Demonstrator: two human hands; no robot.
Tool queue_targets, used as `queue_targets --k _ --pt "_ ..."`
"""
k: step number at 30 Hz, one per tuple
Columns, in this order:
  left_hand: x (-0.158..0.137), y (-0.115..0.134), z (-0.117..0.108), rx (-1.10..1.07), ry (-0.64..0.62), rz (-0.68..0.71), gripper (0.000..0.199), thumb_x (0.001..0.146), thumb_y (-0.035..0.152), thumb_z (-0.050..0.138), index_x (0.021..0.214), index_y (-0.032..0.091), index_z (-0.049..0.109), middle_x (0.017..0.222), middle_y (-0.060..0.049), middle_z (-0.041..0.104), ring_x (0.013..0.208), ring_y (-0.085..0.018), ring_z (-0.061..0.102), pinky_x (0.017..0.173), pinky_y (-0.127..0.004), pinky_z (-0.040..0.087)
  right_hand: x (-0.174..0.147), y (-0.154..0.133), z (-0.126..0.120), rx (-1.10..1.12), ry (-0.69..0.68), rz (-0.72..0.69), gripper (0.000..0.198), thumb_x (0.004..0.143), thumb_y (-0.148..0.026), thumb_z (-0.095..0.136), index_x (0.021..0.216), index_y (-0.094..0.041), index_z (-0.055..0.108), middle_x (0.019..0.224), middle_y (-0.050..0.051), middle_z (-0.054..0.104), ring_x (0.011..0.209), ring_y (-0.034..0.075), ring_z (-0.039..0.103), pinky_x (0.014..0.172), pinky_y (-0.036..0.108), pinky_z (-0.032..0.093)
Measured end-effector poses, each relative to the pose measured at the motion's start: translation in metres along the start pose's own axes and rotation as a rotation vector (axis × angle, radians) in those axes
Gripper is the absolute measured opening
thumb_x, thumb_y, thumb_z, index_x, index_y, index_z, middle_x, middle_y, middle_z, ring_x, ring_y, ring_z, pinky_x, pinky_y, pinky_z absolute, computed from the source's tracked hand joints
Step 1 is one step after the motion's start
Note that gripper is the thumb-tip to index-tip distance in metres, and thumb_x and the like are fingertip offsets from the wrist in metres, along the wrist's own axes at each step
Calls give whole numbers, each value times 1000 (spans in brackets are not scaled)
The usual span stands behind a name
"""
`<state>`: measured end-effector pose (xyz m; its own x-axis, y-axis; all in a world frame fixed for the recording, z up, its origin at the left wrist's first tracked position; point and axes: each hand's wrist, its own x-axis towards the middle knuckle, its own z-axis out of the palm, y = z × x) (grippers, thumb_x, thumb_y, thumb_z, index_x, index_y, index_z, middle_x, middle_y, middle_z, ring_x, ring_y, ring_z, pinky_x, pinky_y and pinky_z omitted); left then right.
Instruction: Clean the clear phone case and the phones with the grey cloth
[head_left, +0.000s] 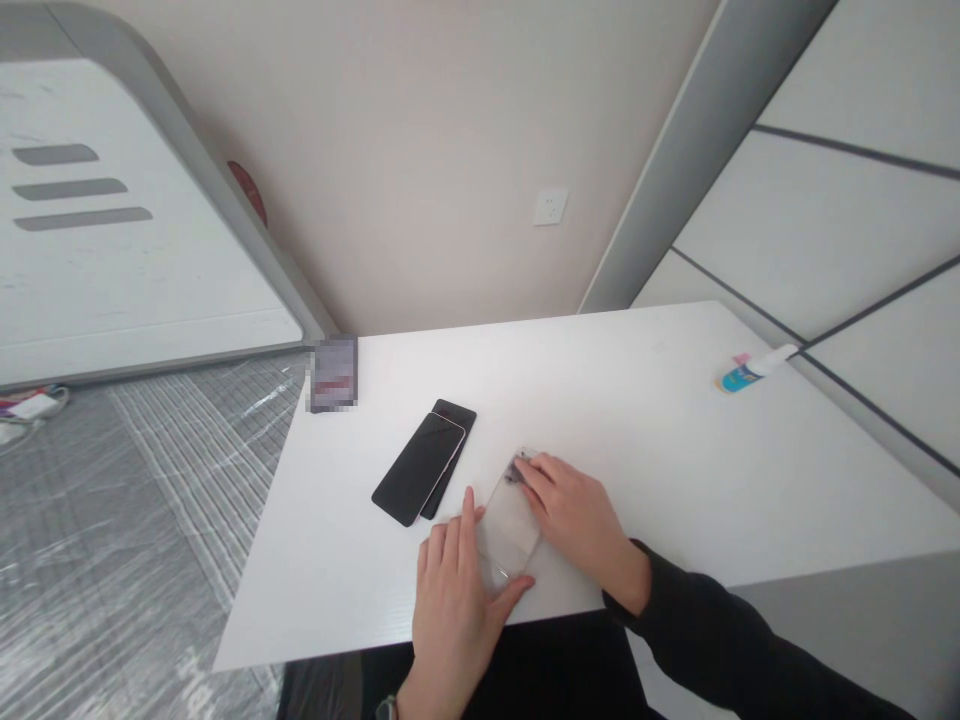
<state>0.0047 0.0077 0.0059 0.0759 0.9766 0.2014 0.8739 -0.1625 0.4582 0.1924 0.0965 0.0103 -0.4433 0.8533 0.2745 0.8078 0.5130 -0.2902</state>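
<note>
A clear phone case (512, 525) lies on the white table in front of me. My left hand (454, 590) holds its lower left corner, the thumb along the near edge and the other fingers stretched out beside it. At the case's far end, my right hand (574, 510) has its fingers bent together and pressed down. A small dark grey patch (514, 470) shows at those fingertips; I cannot tell whether it is a bit of cloth or part of the case. Left of the case, a phone with a black screen (420, 468) rests partly on another dark phone (463, 418).
On the white table (300, 570), a dark box (335, 374), blurred out, sits at the far left corner. A white and blue bottle (750, 372) lies toward the right. Beyond the table are a wall with a socket (550, 207) and a plastic-covered mattress (150, 510).
</note>
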Motion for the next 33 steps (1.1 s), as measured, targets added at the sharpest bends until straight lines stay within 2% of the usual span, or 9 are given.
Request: queue_targets --k 3,7,11,15,16,20,24,30,33 --pt "1 0 0 -4 -5 7 137 65 30 99 165 25 4 124 -7 71 102 -30 65 87 -45 54 1 1 -2 35 -24 -23 26 99 -11 58 115 -19 75 94 6 72 80 22 68 69 33 55" --pt "4 -2 0 -7 -3 12 137 66 30 98 165 25 4 123 -7 71 101 -30 65 87 -44 54 6 0 -5 71 -12 -2 26 99 -10 56 114 -15 76 96 9 72 83 24 68 71 36 56" --pt "5 -3 1 -15 -17 14 136 66 30 98 165 26 4 121 -6 72 100 -29 65 88 -44 55 7 -3 -4 175 -67 -110 24 94 -10 65 104 -26 79 87 0 72 76 16 67 68 26 54" --pt "5 -3 1 -18 -34 -8 136 68 29 97 165 26 1 125 -7 71 103 -31 65 89 -45 55 5 -3 -3 160 0 -37 28 97 -6 54 106 -15 78 91 10 72 80 23 67 70 35 54" --pt "5 -3 1 -24 -40 -12 135 69 29 96 165 26 1 125 -8 71 104 -31 65 89 -45 55 4 -5 -3 174 -4 -46 27 97 -6 54 107 -14 77 91 10 72 79 23 67 69 34 54" --pt "4 -3 2 -41 -63 -18 131 73 28 93 165 28 -1 127 -7 70 105 -30 65 91 -45 55 0 -12 -1 272 -83 -171 21 93 -11 65 99 -25 79 83 -1 72 72 16 67 65 26 53" --pt "5 -2 3 -37 -40 -33 136 69 25 95 165 28 -1 129 -7 71 107 -31 65 90 -47 56 4 -11 4 251 -56 -86 25 98 -9 56 104 -18 78 92 7 74 80 21 68 69 32 54" --pt "5 -3 2 -60 -44 -29 129 73 21 92 165 26 2 131 -9 70 109 -30 66 91 -43 55 -10 -32 -3 322 -224 -245 23 92 -8 64 103 -23 79 88 0 74 79 16 68 70 28 53" --pt "5 -2 1 -47 -49 -33 128 75 27 92 165 27 1 132 -8 70 111 -31 65 92 -45 54 -8 -12 -19 312 -276 -281 25 90 -7 66 96 -27 80 85 -3 74 78 15 68 67 27 51"
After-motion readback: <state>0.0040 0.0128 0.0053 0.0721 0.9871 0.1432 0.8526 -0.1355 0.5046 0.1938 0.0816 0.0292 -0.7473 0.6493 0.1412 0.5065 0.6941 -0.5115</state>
